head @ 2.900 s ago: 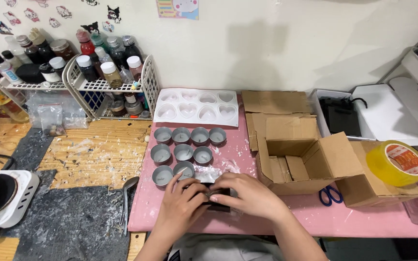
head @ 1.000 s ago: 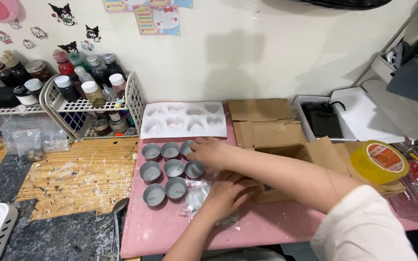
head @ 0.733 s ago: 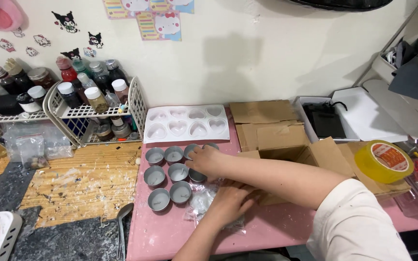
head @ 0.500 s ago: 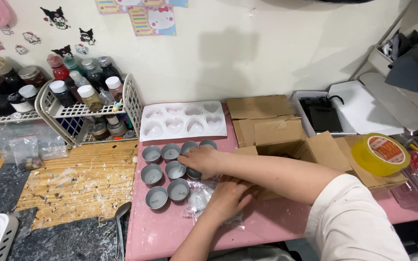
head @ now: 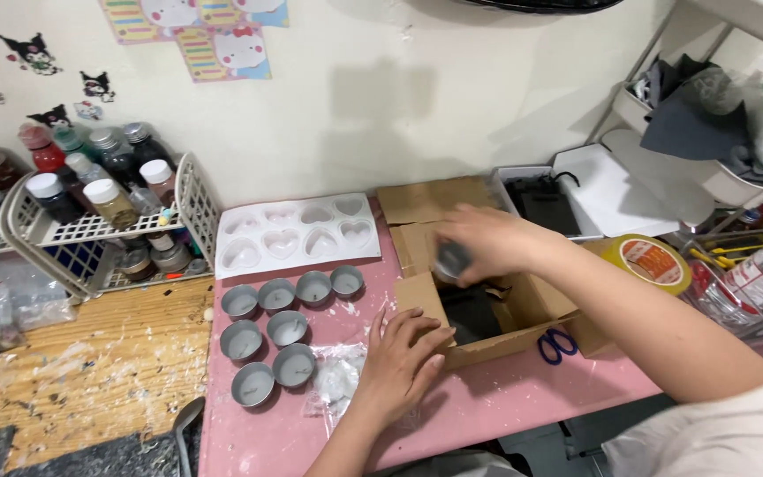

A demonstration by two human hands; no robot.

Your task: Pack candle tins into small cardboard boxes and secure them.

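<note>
My right hand holds a small grey metal candle tin over the open cardboard box on the pink table. My left hand lies flat with fingers apart, pressing a crinkled clear plastic bag against the table beside the box's front flap. Several more grey tins of pale wax stand in rows just left of that hand. A white silicone mould with heart-shaped cavities lies behind them.
A white wire rack of jars and bottles stands at the left. A roll of yellow tape, blue-handled scissors and a clear plastic bottle lie to the right. A wax-spattered wooden board adjoins the table's left edge.
My right hand lifted one tin from the group of tins and carried it rightward over the open box. My left hand stayed on the plastic bag.
</note>
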